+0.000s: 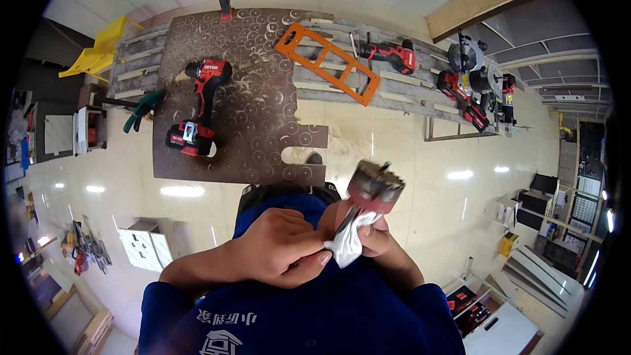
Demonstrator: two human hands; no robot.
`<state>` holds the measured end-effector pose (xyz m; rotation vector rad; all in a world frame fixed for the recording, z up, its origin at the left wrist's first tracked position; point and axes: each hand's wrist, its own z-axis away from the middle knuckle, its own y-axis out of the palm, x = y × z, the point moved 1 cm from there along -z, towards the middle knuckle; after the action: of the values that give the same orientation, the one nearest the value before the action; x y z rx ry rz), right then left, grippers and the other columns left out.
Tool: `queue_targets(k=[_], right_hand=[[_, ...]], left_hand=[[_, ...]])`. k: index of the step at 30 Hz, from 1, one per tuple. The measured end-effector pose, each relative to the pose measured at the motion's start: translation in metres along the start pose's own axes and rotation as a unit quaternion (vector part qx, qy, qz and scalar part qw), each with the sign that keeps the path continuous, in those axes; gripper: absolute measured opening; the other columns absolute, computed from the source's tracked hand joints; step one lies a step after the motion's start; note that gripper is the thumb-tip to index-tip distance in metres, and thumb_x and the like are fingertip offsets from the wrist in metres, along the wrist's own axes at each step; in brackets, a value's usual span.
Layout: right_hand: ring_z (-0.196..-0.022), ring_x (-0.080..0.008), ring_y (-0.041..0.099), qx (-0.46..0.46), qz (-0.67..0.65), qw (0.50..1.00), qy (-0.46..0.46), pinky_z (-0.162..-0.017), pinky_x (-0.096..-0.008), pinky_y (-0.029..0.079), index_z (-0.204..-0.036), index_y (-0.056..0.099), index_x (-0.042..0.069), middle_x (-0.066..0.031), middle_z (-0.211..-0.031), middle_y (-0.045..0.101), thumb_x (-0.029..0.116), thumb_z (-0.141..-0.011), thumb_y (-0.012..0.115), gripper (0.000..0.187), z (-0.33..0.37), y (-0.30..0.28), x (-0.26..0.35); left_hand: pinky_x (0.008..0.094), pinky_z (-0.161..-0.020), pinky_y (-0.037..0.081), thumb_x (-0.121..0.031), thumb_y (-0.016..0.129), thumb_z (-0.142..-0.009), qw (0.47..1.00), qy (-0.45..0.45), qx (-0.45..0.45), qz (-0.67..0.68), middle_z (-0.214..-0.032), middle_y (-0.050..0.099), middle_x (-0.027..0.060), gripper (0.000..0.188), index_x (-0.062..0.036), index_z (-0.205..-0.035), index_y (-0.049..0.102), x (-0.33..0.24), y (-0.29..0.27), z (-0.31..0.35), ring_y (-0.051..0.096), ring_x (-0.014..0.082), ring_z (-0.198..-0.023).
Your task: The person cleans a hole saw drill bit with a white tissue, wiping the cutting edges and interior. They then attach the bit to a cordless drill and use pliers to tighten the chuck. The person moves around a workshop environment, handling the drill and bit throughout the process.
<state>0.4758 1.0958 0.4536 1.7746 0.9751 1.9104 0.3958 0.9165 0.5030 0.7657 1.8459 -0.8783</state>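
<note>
And here, above the blue shirt, the right hand (373, 240) grips a white cloth (350, 244) around the hole saw's (378, 187) shank, toothed rim tilted up and away. The left hand (279, 250) is closed, thumb and forefinger on the cloth's tip.

Containers now: down at the lower right, the white cabinet (509, 329) shows red-and-black pieces in its open side, too small to name. Over left, a white-sided box (81, 130) has something red inside.

To the edges! The brown board (263, 46) covers the worktop's left part, its near right corner notched and slotted, a red drill (211, 85) well inside its rim. An orange frame (338, 83) straddles the board's right edge and the slats. The hole saw is beyond that near corner, over open floor (420, 223) stretching right.
</note>
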Motion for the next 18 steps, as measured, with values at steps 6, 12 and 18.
queue_targets(k=[6,12,18], right_hand=[[-0.047,-0.0185,0.047,0.033,-0.16,0.986,-0.031,-0.044,-0.0328,0.033,-0.079,0.051,0.001,-0.0094,-0.063,0.053,0.038,-0.092,0.061,0.041,-0.011,-0.003,0.004],[-0.034,-0.0156,0.037,0.228,-0.282,0.932,-0.013,-0.035,-0.0291,0.023,-0.066,0.05,0.004,-0.0031,-0.046,0.044,0.037,-0.086,0.059,0.04,-0.025,0.0,-0.002],[-0.032,-0.0148,0.037,0.294,-0.347,0.891,0.004,-0.033,-0.0281,0.025,-0.063,0.051,0.006,-0.0018,-0.043,0.045,0.036,-0.076,0.057,0.033,-0.03,0.003,0.0]], left_hand=[[0.0363,-0.045,0.032,-0.008,0.066,-0.078,0.998,0.011,-0.04,0.047,-0.051,0.037,0.0038,0.036,-0.0097,-0.057,0.038,-0.004,-0.012,-0.001,0.042,0.0248,-0.043],[0.0308,-0.041,0.028,-0.029,0.059,-0.092,0.99,-0.106,-0.024,0.09,-0.051,0.044,0.0027,0.047,-0.0064,-0.054,0.042,-0.013,-0.053,-0.004,0.041,0.0146,-0.042],[0.0353,-0.044,0.025,-0.007,0.058,-0.087,0.955,-0.055,0.001,0.29,-0.052,0.035,0.0066,0.033,-0.0037,-0.061,0.038,-0.016,-0.05,-0.005,0.033,0.0237,-0.044]])
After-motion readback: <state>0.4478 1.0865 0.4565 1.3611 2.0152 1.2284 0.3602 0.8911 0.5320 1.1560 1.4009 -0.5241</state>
